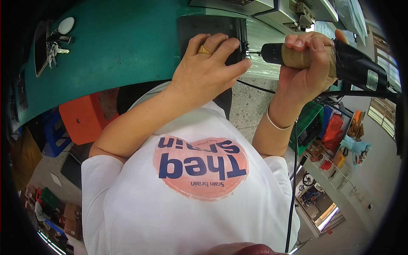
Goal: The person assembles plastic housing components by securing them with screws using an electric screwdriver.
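Left hand (214,63) spread across a black panel (208,24) at the edge of a green desk (127,46), apparently steadying it, while the right hand (312,66) grips a tape-wrapped power screwdriver (355,61), its bit lined up toward the panel's side.

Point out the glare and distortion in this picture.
Head view: the front edge of the green table bows and the corners fall to black; head view: a bright white glint shows near the tip of the power tool; head view: pale streaks of reflection cross the glossy surface beyond the black plate.
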`<state>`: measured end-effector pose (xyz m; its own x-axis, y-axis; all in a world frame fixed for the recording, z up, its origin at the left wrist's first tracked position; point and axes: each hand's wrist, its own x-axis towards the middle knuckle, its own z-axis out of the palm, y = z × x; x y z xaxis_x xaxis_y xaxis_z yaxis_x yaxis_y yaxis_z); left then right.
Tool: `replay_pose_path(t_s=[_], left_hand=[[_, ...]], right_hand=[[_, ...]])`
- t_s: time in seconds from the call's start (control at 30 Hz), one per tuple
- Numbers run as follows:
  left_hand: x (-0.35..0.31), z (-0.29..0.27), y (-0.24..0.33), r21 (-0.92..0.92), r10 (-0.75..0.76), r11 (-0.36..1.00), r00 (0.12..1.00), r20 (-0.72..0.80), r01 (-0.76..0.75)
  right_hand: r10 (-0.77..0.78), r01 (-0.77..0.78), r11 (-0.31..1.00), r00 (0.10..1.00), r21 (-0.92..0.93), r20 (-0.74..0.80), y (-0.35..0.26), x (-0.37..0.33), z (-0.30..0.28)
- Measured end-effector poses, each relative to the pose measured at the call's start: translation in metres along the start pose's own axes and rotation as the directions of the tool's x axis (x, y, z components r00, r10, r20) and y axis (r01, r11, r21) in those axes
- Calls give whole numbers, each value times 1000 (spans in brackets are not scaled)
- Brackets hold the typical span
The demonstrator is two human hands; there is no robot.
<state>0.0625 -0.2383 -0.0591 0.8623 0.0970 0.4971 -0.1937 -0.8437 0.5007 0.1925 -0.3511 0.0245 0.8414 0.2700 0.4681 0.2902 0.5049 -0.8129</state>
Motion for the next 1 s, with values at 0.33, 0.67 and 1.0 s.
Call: replay_pose_path(t_s=[0.33, 0.67, 1.0], left_hand=[[-1, 2, -1, 12, 8, 1000, 1000, -12, -7], [-2, 1, -3, -13, 8, 1000, 1000, 2, -8], [-1, -1, -2, -34, -3, 999, 1000, 12, 4]], right_hand=[[66, -65, 998, 980, -14, 189, -3, 6, 2], [43, -40, 999, 974, -17, 222, 3, -4, 6], [55, -57, 998, 975, 1, 215, -8, 11, 8]])
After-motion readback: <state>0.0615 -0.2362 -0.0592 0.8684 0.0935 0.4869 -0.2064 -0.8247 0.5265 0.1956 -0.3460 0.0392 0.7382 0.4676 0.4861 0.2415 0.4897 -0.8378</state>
